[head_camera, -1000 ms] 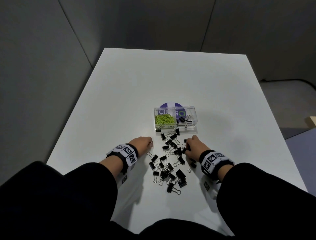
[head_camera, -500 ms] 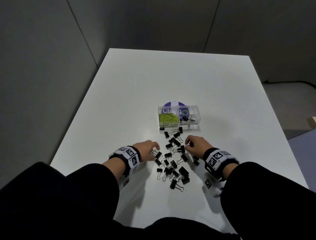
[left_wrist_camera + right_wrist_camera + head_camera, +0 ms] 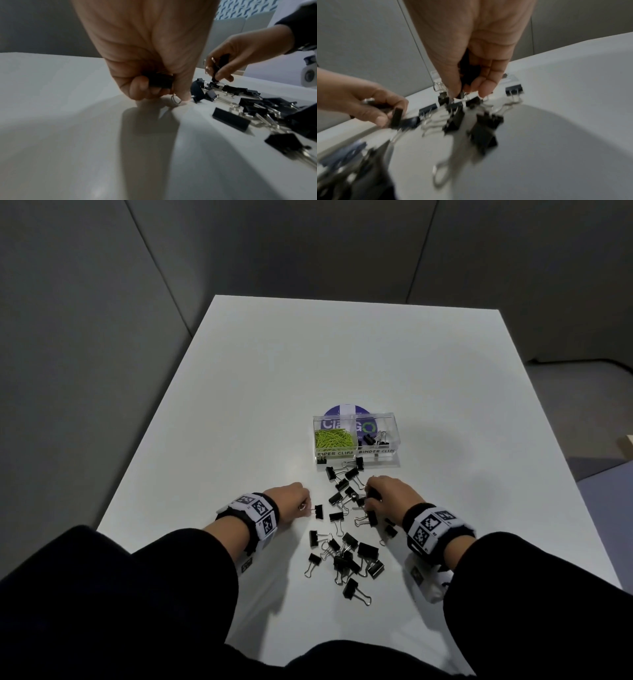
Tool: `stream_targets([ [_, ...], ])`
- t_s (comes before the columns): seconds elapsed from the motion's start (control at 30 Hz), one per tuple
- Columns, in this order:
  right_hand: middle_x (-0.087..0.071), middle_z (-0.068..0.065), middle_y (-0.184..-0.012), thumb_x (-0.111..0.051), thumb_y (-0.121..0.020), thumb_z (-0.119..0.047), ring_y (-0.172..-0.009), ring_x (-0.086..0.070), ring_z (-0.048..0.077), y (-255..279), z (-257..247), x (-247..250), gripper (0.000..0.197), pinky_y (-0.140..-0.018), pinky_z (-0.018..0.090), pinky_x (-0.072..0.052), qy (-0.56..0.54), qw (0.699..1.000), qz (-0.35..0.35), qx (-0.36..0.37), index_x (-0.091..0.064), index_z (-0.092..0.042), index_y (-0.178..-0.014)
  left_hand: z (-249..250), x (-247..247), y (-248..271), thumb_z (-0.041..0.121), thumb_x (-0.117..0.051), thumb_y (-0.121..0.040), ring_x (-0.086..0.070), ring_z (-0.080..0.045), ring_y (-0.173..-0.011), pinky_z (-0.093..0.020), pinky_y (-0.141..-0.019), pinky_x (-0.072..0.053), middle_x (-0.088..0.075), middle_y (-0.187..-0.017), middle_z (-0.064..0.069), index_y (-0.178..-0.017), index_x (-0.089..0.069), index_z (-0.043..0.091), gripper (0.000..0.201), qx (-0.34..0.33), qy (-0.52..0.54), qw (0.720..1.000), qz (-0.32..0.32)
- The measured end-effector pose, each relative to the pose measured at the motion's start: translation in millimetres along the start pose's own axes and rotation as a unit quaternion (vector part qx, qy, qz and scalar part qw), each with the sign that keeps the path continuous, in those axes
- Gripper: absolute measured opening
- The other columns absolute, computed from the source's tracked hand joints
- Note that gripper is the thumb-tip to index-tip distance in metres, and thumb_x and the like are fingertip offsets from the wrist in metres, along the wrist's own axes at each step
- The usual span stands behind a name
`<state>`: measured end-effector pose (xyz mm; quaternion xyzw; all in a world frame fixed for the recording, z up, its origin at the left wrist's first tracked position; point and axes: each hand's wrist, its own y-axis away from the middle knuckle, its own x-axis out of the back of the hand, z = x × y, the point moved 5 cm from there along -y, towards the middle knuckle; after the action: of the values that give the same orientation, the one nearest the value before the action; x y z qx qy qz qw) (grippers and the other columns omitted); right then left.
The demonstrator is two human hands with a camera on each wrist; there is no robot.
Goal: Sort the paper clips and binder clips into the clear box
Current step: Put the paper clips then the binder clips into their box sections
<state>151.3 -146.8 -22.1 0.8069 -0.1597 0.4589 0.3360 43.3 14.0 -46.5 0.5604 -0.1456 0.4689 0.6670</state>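
Observation:
A clear box (image 3: 356, 462) stands on the white table, green paper clips (image 3: 334, 438) in its left compartment and a few black binder clips (image 3: 375, 438) in its right. Several black binder clips (image 3: 346, 546) lie scattered in front of it. My left hand (image 3: 291, 498) is at the pile's left edge, curled round a black binder clip (image 3: 160, 81) and pinching the wire of another (image 3: 318, 511). My right hand (image 3: 387, 496) is over the pile's upper right, fingers curled round binder clips (image 3: 469, 75).
The table (image 3: 239, 405) has its left edge close to a grey partition wall. A purple round label (image 3: 349, 409) lies under the box. More clips (image 3: 356, 590) lie nearer my body. Black sleeves cover both forearms.
Both hands stayed at the pile. The left hand has drawn back a little to the pile's left edge and now pinches a clip's wire. The right hand holds clips gathered in its fingers.

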Motion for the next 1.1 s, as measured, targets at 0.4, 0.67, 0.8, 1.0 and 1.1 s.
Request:
stream_targets([
  [0.4,-0.053,0.016,-0.115,-0.047,-0.094,-0.015,-0.100,-0.055,0.031,-53,11,91,0.022,-0.084,0.034,-0.043,-0.025,0.991,0.130,-0.019,-0.053,-0.005,-0.112,55,73,-18,0.016,-0.046,-0.096,-0.046,-0.013,-0.078,-0.019,-0.065,-0.037,-0.050,-0.084,0.005,-0.097,-0.053,0.012,0.008,-0.101,0.023,0.991,0.087],
  [0.67,-0.050,0.009,-0.126,-0.048,-0.092,-0.013,-0.115,-0.048,0.025,-31,32,83,0.030,-0.093,0.034,-0.041,-0.061,0.978,0.201,-0.006,-0.052,-0.012,-0.122,91,135,-46,0.012,-0.040,-0.096,-0.056,-0.020,-0.097,-0.024,-0.078,-0.041,-0.056,-0.114,-0.005,-0.115,-0.055,0.013,0.024,-0.107,0.025,0.963,0.245],
  [0.8,-0.056,0.006,-0.113,-0.045,-0.094,-0.015,-0.099,-0.056,0.021,-8,52,56,0.023,-0.079,0.028,-0.043,-0.052,0.989,0.134,-0.032,-0.056,-0.014,-0.113,108,144,-71,0.013,-0.043,-0.095,-0.056,-0.025,-0.102,-0.030,-0.082,-0.044,-0.055,-0.116,-0.007,-0.112,-0.058,0.012,0.023,-0.095,0.000,0.968,0.233],
  [1.0,-0.048,0.005,-0.128,-0.046,-0.093,-0.027,-0.114,-0.050,0.023,9,63,22,0.036,-0.085,0.036,-0.047,0.006,0.997,0.044,-0.058,-0.047,-0.019,-0.128,124,130,-82,0.035,-0.052,-0.090,-0.049,-0.022,-0.118,-0.036,-0.089,-0.043,-0.049,-0.130,-0.002,-0.128,-0.049,0.020,0.041,-0.104,-0.071,0.971,0.205],
  [1.1,-0.044,0.006,-0.129,-0.053,-0.089,-0.033,-0.115,-0.049,0.026,7,65,16,0.045,-0.086,0.037,-0.046,0.016,0.995,0.012,-0.096,-0.043,-0.017,-0.129,129,122,-63,0.029,-0.044,-0.094,-0.052,-0.022,-0.110,-0.035,-0.080,-0.044,-0.054,-0.119,-0.003,-0.116,-0.056,0.016,0.028,-0.155,-0.109,0.945,0.265],
])
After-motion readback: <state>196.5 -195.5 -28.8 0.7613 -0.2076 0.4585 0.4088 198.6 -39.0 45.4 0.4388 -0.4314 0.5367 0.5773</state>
